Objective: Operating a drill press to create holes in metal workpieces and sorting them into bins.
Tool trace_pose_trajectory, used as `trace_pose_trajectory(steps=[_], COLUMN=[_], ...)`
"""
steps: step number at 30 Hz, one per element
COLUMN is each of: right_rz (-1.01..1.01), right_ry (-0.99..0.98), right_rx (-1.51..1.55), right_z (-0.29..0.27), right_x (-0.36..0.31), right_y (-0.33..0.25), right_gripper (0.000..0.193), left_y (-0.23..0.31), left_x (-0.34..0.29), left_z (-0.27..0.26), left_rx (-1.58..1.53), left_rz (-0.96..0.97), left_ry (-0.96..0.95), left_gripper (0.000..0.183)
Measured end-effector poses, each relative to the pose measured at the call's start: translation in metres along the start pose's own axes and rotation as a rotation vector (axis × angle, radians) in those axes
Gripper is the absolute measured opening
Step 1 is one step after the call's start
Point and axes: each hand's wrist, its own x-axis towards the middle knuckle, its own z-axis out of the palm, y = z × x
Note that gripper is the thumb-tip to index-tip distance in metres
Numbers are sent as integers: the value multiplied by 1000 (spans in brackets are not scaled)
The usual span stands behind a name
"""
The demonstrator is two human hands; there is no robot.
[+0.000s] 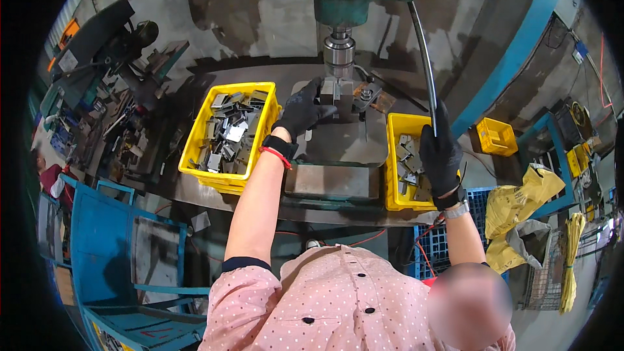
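At centre left, a yellow bin (265,120) of metal parts (234,127) sits on the worktop (260,73). Mid-frame, the left hand (302,114) is at the metal block (344,95) below the drill chuck (339,47); whether its fingers clamp anything, I cannot tell. At centre right, beside another yellow bin (406,203), the right hand (442,153) has fingers wrapped around a lever (424,58).

A dark, flat-topped metal workbench (253,74) carries a rectangular grey-and-green metal machine base (331,181) near its front edge. A yellow rectangular plastic bin (214,177) stands left of the base, a narrower-looking yellow plastic bin (408,204) right of it.
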Motion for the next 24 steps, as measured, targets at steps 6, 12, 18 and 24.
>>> trace_pose_trajectory(steps=[6, 12, 18, 24], right_rz=[-5, -75, -88, -153], right_ry=[-7, 89, 72, 46], right_rx=[-55, -2, -31, -81], right_z=[-4, -20, -55, -64], right_x=[2, 14, 37, 44], right_y=[-1, -15, -39, -46], right_gripper=[52, 47, 45, 41], left_y=[-3, -13, -11, -9], left_x=[0, 0, 4, 2], left_z=[0, 3, 4, 3], left_rx=[14, 66, 78, 137], left_rz=[1, 49, -59, 35], left_ry=[3, 72, 16, 54], left_gripper=[69, 77, 75, 59])
